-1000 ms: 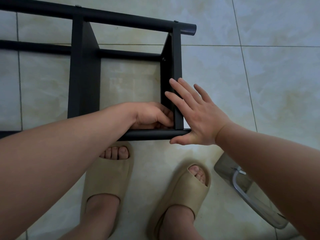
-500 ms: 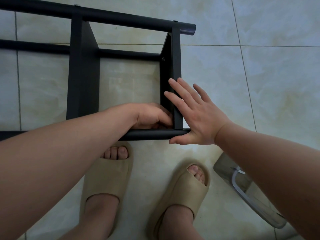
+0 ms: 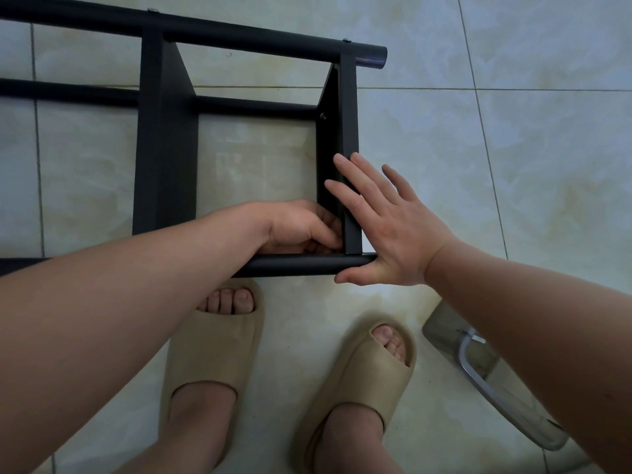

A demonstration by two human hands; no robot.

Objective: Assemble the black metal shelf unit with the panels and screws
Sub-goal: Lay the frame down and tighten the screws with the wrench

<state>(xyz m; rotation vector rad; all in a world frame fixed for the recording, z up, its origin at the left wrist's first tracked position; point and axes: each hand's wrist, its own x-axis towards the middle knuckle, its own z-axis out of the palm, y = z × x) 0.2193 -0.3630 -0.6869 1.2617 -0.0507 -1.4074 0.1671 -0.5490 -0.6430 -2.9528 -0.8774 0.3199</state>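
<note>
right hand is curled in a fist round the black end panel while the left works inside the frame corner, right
No fist: the head view shows the right hand flat, fingers straight, pressed against the black metal end panel. The left hand does work inside the frame corner.

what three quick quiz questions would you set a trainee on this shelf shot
1. True or false: the right hand lies flat, fingers straight, against the end panel.
2. Where is the left hand? A) on the far tube B) inside the shelf, at the corner of end panel and near tube C) on a slipper
3. What lies on the floor right of the right slipper?
Key: 1 true; 2 B; 3 a clear bag with a bent metal tool inside.
</note>
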